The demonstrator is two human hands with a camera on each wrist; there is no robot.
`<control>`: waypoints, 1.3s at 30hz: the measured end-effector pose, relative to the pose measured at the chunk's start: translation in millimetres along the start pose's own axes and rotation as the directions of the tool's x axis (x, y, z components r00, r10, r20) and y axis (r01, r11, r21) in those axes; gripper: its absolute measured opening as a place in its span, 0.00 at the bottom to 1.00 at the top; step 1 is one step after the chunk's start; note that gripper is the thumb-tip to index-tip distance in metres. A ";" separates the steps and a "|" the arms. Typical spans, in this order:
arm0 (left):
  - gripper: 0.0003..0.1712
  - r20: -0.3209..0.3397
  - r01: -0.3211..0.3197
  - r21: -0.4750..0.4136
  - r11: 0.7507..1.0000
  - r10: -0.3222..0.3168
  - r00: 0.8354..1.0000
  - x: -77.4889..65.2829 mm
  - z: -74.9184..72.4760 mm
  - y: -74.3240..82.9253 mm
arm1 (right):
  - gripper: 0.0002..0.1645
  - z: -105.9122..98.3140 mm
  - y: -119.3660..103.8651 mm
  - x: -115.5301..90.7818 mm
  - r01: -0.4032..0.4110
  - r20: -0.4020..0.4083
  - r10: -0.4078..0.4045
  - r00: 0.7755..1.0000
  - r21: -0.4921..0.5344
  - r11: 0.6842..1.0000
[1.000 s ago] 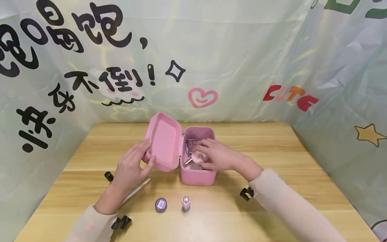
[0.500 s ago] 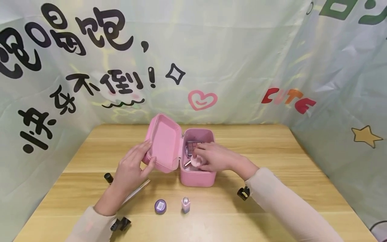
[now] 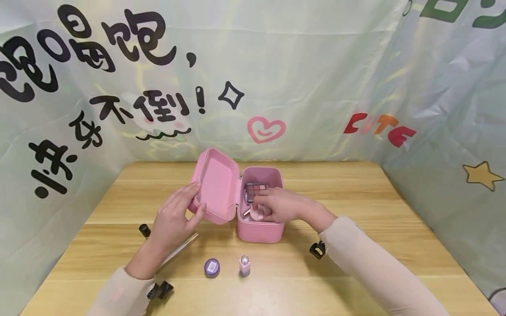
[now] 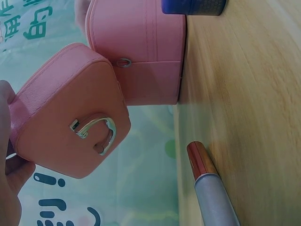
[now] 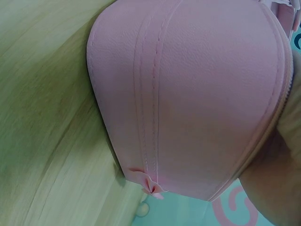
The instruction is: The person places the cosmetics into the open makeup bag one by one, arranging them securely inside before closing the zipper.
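A pink makeup case (image 3: 261,232) stands on the table with its lid (image 3: 216,186) swung out to the left. My left hand (image 3: 171,219) grips the lid by its near left edge, thumb in front. In the left wrist view the lid's top shows a gold-ended handle (image 4: 106,134). Over the right rim reaches my right hand (image 3: 286,204), fingers curled down inside the case at a round pale pink thing (image 3: 257,213), like a powder puff. Beside it lie a slim metallic tube (image 3: 246,212) and an eyeshadow palette (image 3: 256,191). The case wall fills the right wrist view.
In front of the case are a purple-lidded jar (image 3: 211,267) and a small pink-purple bottle (image 3: 244,266). A silvery tube (image 3: 179,248) and a black-capped item (image 3: 144,230) lie by my left forearm. Printed cloth (image 3: 316,79) hangs around the table.
My right hand has sunk slightly deeper into the case with the round pale pink thing, showing more of the palette. My left hand keeps its hold on the lid.
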State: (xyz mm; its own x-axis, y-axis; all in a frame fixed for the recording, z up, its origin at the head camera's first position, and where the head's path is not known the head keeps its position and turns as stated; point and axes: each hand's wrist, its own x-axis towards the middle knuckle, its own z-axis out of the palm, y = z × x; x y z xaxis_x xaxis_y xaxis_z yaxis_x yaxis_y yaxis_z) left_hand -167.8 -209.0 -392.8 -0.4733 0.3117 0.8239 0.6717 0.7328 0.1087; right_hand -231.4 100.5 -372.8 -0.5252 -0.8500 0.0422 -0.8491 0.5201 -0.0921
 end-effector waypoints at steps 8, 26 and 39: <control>0.32 0.001 -0.003 -0.002 1.000 0.003 1.000 -0.1 1.3 0.2 | 0.16 2.2 0.7 0.1 -0.014 0.013 0.014 1.000 -0.021 1.000; 0.30 -0.041 -0.023 -0.006 1.000 0.022 0.999 0.2 2.2 3.7 | 0.14 5.7 -3.0 -5.6 0.007 -0.095 -0.007 0.995 0.003 1.000; 0.29 -0.041 -0.021 -0.009 1.000 0.021 0.999 2.1 2.1 1.4 | 0.15 -2.8 -14.3 -23.9 0.023 -0.227 -0.024 0.974 -0.007 1.000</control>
State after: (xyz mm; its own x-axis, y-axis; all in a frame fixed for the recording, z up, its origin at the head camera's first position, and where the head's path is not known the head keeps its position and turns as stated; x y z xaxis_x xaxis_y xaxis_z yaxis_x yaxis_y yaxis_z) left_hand -169.1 -206.0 -392.1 -0.4355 0.3017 0.8481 0.6868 0.7205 0.0963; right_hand -206.8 113.5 -369.7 -0.5034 -0.8210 0.2695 -0.8615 0.5008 -0.0837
